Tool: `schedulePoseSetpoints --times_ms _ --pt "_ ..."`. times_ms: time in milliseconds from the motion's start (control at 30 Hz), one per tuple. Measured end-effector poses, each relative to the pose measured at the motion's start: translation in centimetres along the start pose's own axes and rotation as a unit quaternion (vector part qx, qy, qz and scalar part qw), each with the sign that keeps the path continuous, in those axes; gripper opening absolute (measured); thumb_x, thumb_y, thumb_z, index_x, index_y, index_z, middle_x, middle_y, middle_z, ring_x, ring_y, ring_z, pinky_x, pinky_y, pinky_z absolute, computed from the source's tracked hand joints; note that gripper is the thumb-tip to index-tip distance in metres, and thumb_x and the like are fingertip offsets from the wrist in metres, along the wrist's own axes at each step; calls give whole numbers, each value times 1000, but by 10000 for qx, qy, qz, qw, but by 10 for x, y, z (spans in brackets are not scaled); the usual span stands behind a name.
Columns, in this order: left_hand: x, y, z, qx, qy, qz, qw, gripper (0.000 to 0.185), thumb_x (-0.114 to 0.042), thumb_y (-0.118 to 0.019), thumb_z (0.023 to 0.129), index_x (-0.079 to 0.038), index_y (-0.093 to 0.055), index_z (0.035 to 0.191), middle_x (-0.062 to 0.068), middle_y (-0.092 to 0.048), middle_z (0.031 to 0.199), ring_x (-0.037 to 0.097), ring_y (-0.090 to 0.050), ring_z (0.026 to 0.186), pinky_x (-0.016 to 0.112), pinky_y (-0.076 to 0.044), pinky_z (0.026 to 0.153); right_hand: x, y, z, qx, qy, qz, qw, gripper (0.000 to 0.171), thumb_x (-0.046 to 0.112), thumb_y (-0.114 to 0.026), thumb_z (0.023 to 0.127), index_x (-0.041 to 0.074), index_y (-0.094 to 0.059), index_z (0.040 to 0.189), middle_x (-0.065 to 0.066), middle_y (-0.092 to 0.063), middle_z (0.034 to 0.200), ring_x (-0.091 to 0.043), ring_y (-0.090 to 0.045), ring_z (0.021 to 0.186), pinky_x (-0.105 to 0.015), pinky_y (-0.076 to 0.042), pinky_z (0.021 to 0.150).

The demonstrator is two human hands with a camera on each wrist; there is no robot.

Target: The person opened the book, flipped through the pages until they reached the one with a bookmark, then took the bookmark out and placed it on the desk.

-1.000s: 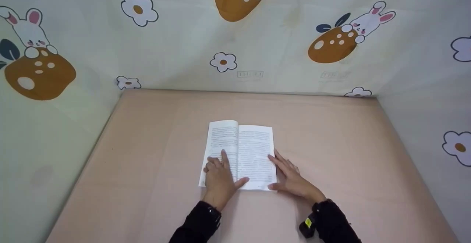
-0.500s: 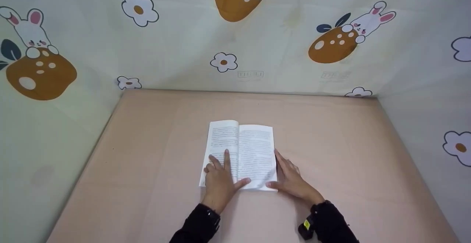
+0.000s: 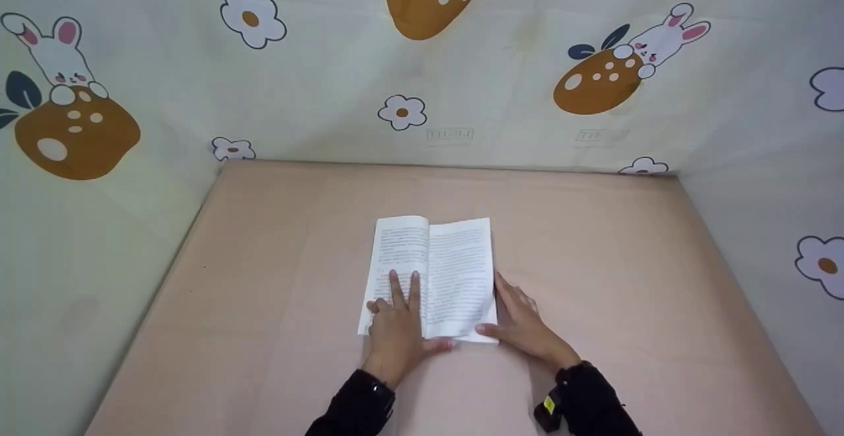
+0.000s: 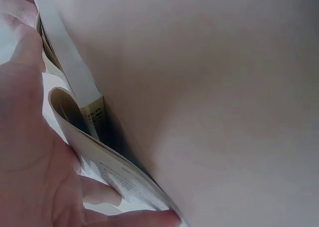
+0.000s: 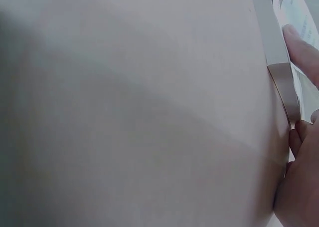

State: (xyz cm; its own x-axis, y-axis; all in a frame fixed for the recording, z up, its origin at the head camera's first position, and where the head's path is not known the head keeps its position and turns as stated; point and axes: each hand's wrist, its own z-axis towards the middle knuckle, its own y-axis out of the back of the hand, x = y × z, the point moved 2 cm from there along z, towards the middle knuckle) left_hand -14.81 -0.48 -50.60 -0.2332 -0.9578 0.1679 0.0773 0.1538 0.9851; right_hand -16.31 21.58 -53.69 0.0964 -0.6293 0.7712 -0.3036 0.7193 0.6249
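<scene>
An open book (image 3: 455, 258) with printed pages lies in the middle of the table in the head view. My left hand (image 3: 395, 337) rests on its left page, two fingers stretched toward the top and the thumb pointing right along the bottom edge. My right hand (image 3: 527, 334) holds the right side, thumb over the lower right corner and fingers along the outer edge. The upper right page stands slightly raised and bowed. Seen from the left wrist, the book's lower edge (image 4: 70, 52) shows a thick page block and a curved left part. In the right wrist view, the thumb (image 5: 301, 52) lies on the page.
The book rests on a pinkish-beige tabletop (image 3: 277, 238). Pale walls with rabbit, fruit and flower prints (image 3: 330, 60) enclose it at the back and both sides. Dark sleeves (image 3: 359, 403) and a small black device (image 3: 547, 413) at the right wrist show near the front.
The right page has lifted, its top corner rising. My right thumb has slid slightly inward on the corner. My left fingers have shifted and spread, and the left thumb has dropped to the bottom edge.
</scene>
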Motion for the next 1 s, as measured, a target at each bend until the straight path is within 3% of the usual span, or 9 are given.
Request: schedulePoseSetpoints --times_ms 367,600,867,1000 --pt "2 0 0 -207 -68 20 9998 111 -87 -38 65 -10 -34 144 30 -43 137 42 -63 83 44 -51 77 0 -1 0 -55 50 -60 10000 101 44 -69 78 11 -7 150 -11 -12 156 -45 -7 140 -59 0 109" --pt "6 2 -2 -354 -103 -298 9989 107 -82 -46 65 -10 -37 143 31 -45 134 44 -63 83 45 -52 77 1 0 0 -6 209 -130 9997 97 43 -68 80 13 -8 150 -10 -10 157 -45 -6 140 -60 -1 107" --pt "9 2 -3 -397 -66 -630 9972 102 -79 -47 66 -12 -39 142 30 -47 133 46 -62 82 35 -55 58 0 0 -1 84 130 34 9999 93 42 -69 80 12 -16 149 -5 -7 158 -42 -4 141 -58 0 107" --pt "10 4 -2 -455 -109 -673 9966 96 -76 -46 71 -11 -40 141 30 -48 131 46 -62 79 38 -54 63 0 0 0 88 130 19 9999 91 42 -70 79 15 -19 149 -6 -7 158 -43 -4 141 -58 -1 108"
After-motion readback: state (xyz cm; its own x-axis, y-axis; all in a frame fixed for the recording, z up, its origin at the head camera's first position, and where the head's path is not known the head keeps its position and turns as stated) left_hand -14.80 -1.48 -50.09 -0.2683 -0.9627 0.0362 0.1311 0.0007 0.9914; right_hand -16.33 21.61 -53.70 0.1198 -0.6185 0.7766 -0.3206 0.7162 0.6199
